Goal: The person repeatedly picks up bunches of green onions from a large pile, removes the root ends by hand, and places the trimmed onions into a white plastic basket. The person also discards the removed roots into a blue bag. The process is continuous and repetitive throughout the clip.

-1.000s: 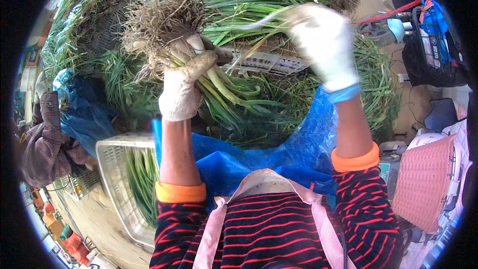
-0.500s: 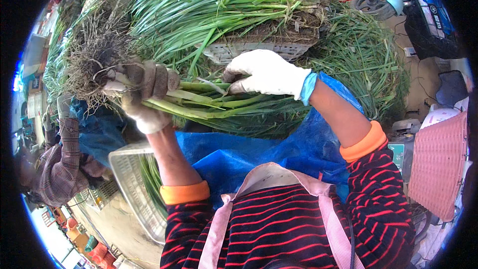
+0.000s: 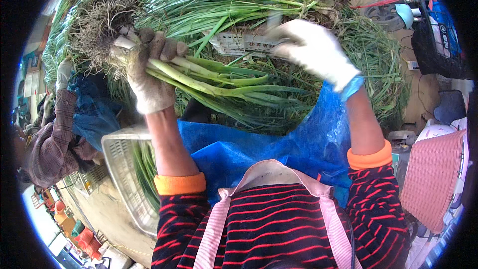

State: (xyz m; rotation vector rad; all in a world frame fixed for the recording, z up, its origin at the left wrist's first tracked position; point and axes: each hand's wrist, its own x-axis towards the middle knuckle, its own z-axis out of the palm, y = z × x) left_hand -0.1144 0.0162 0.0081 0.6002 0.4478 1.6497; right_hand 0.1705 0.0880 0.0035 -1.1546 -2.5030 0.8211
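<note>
Left gloved hand (image 3: 152,77) is closed around the green onion bunch (image 3: 199,84), beside its roots (image 3: 94,45), beyond the blue sheet (image 3: 229,147); right gloved hand (image 3: 316,52) is blurred, its hold unclear. Bunch is best gripped firmly, uncrushed, roots turned outward.

Left glove (image 3: 155,94): white, brown-soiled. Right glove (image 3: 321,55): white, light blue band (image 3: 352,88) at wrist. Top (image 3: 279,224): dark, thin red stripes; orange cuffs (image 3: 180,184). Straps (image 3: 211,234): pink, finely striped; pale bib (image 3: 271,175) between. Thin black cord (image 3: 350,239) beside right strap.
</note>
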